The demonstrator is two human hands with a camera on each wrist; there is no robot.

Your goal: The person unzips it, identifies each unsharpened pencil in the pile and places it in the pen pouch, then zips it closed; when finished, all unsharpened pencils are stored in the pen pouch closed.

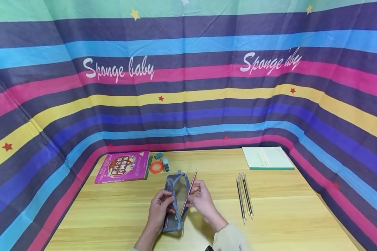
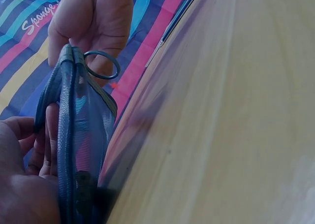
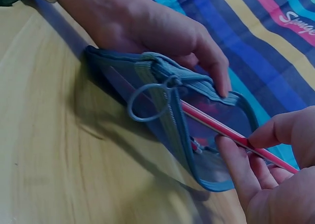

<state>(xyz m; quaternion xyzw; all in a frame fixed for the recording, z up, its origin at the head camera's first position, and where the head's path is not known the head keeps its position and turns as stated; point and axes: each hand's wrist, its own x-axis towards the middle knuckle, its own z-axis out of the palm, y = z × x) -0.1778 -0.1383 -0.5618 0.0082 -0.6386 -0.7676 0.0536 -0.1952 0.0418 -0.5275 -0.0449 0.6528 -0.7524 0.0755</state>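
A blue-grey mesh pencil case (image 1: 172, 222) with a zipper stands with its mouth spread apart on the table. My left hand (image 1: 158, 211) grips its left rim between thumb and fingers. On the other side, my right hand (image 1: 204, 204) pinches a red pencil (image 3: 212, 120) with white stripes. The pencil slants into the mouth of the case, and its upper end sticks out past the far rim. A ring (image 3: 142, 116) hangs from the zipper end in the right wrist view. Something small and red also shows inside the case there, too unclear to name.
Several pencils (image 1: 245, 195) lie side by side to the right. A pale green-edged notebook (image 1: 267, 158) is at the back right. At the back left are a purple book (image 1: 124, 167), a green pen (image 1: 148, 168), orange tape (image 1: 156, 167), a small bottle (image 1: 166, 165) and a sharpener-like teal item (image 1: 158, 156).
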